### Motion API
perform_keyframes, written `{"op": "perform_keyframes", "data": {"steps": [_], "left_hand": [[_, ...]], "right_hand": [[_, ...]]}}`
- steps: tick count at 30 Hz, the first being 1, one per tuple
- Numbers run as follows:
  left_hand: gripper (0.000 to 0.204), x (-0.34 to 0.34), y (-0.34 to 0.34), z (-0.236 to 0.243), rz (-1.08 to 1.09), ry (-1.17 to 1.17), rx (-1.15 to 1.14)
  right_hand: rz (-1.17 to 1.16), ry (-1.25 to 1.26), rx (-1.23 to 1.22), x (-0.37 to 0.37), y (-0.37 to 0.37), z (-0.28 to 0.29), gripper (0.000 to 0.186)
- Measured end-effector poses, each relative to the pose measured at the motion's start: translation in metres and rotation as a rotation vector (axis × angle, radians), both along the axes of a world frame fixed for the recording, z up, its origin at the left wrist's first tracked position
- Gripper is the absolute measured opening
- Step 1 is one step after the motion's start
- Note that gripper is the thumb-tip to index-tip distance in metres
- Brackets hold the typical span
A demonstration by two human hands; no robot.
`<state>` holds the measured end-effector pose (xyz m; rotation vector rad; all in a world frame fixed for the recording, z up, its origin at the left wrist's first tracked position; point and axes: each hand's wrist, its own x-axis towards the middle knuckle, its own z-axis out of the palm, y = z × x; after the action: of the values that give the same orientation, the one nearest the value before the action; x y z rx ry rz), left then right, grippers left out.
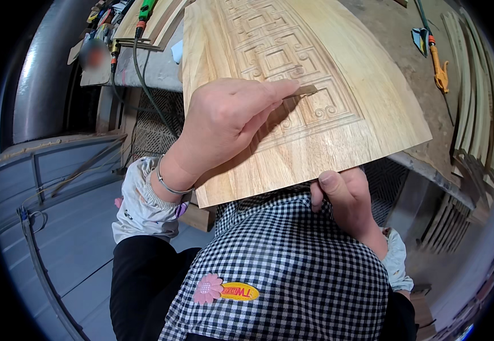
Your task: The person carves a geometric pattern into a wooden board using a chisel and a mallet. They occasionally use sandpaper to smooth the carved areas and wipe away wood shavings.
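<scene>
- Head view: carved wooden panel (315,122), pale, tilted; its far part is placed over the workbench (412,54), its near edge just above the checked apron (281,250);
- fretwork relief (278,57), squared scrolls, cut along the middle of the panel;
- left hand (230,113), closed; a small flat brown strip (308,90) is pinched between thumb and fingers, its end laid over the relief; the wrist is ringed by a thin bracelet (170,183);
- right hand (349,199), set at the near edge, thumb uppermost, fingers partly hidden; whether the edge is gripped or merely supported cannot be told;
- pale sleeve covers (141,199), worn on both forearms;
- pink flower (207,288) and yellow oval badge (240,291), fixed side by side on the apron;
- orange air gun (441,75), laid on the bench to the right; long wooden strips (477,85), stacked beyond it;
- green-handled tool (146,10), rested by flat boards (164,25) at upper left
</scene>
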<state>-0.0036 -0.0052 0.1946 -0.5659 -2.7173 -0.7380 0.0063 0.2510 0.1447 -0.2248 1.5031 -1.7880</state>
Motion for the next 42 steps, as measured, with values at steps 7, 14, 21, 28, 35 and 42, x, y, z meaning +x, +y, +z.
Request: {"op": "perform_keyframes", "data": {"steps": [7, 14, 21, 28, 35, 42], "left_hand": [[0.030, 0.003, 0.005, 0.006, 0.000, 0.061, -0.158], [0.031, 0.001, 0.004, 0.001, -0.026, 0.061, -0.124], [0.029, 0.003, 0.002, 0.000, 0.059, -0.457, 0.574], [0.028, 0.002, -0.003, 0.006, 0.105, -0.131, 0.179], [0.027, 0.006, 0.001, 0.009, 0.035, 0.025, -0.127], [0.030, 0.004, 0.000, 0.010, 0.003, 0.051, -0.196]], "right_hand": [[0.032, 0.056, -0.003, -0.002, 0.002, -0.002, 0.050], [0.056, 0.129, -0.002, -0.002, 0.003, -0.004, 0.051], [0.025, 0.049, -0.035, -0.001, 0.000, -0.001, 0.050], [-0.006, -0.024, 0.012, -0.001, 0.001, 0.002, 0.049], [0.025, 0.080, -0.007, -0.003, 0.001, 0.001, 0.051], [0.036, 0.130, -0.011, -0.002, 0.001, -0.001, 0.051]]}}
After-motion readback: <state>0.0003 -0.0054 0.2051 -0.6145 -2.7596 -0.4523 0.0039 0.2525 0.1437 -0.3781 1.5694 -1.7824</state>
